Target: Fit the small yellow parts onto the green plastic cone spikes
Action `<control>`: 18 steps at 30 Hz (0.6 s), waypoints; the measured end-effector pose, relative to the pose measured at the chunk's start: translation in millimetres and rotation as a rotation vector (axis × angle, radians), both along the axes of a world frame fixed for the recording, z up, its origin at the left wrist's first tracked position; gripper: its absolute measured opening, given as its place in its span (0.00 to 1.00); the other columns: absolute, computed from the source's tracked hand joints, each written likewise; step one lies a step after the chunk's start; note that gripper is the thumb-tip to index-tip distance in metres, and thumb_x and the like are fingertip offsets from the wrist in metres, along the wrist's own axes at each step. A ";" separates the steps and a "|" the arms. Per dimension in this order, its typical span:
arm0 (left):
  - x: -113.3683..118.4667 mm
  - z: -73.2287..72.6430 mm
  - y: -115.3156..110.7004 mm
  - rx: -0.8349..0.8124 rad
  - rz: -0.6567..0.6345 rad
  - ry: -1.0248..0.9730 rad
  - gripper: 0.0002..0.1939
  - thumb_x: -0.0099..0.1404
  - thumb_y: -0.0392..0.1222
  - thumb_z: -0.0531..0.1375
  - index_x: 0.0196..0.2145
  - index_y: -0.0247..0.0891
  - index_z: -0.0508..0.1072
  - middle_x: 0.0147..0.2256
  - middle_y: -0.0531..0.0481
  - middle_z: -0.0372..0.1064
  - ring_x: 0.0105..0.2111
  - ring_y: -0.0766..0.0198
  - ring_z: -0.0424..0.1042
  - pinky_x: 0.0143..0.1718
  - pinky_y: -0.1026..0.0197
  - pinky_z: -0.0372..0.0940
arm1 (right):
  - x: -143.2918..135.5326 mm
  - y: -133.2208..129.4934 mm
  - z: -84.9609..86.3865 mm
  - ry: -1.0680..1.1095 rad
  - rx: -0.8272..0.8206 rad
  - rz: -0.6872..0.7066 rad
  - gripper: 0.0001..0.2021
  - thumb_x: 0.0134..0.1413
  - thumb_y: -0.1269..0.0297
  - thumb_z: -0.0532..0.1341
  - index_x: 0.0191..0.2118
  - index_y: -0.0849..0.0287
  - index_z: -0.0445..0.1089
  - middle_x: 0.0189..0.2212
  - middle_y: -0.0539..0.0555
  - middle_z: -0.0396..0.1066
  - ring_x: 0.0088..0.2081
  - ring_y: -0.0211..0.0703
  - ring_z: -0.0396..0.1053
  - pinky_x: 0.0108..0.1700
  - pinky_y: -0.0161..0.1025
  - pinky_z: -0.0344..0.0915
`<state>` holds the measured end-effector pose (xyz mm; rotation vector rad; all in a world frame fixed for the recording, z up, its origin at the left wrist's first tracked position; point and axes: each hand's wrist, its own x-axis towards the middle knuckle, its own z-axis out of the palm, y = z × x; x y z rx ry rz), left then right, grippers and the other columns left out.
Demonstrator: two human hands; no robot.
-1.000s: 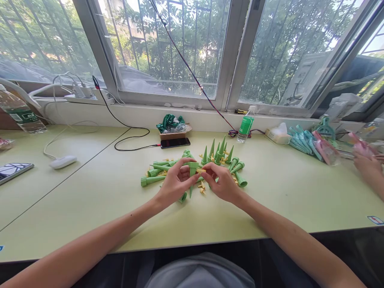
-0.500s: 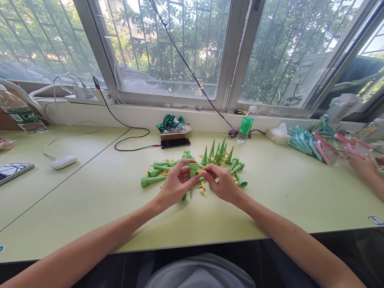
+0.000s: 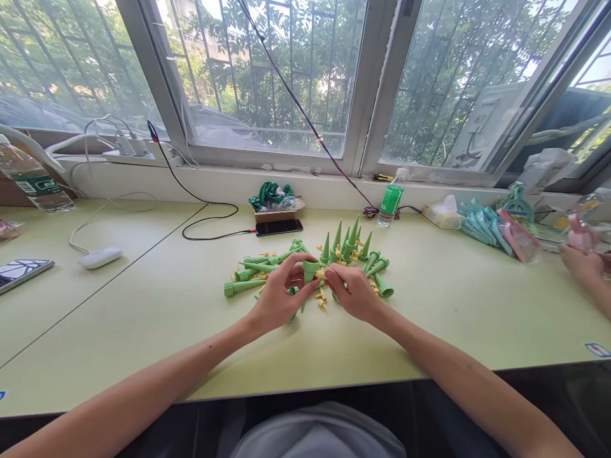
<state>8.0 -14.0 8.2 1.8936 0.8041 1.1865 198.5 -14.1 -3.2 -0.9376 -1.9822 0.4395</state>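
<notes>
My left hand (image 3: 277,291) is closed around a green plastic spike (image 3: 310,271), its wide collar up and its point down. Between the fingertips of my right hand (image 3: 354,292) is a small yellow plastic valve (image 3: 320,275), held against the spike's side just below the collar. My fingers hide part of the valve. More green spikes (image 3: 243,288) lie in a pile to the left, and several stand point up (image 3: 352,240) behind my hands. Loose yellow valves (image 3: 323,303) are scattered among them.
A phone (image 3: 279,228) on a cable lies behind the pile, by a small box (image 3: 274,216). A water bottle (image 3: 391,198) and tissue pack (image 3: 443,213) stand along the back. At far right, another person's hand (image 3: 585,264) handles a pink item beside blue packs (image 3: 484,226).
The yellow valve and the green spike have tilted slightly, and my right fingers have curled further over the valve. At far right, the other person's hand has lifted a pink item.
</notes>
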 end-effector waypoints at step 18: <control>0.2 0.4 0.0 -0.147 -0.102 -0.084 0.18 0.65 0.45 0.63 0.50 0.41 0.64 0.33 0.51 0.70 0.31 0.67 0.70 0.33 0.66 0.68 | -0.8 -1.6 2.7 0.038 -0.061 -0.043 0.19 0.70 0.54 0.49 0.28 0.57 0.58 0.19 0.46 0.60 0.22 0.35 0.56 0.29 0.34 0.55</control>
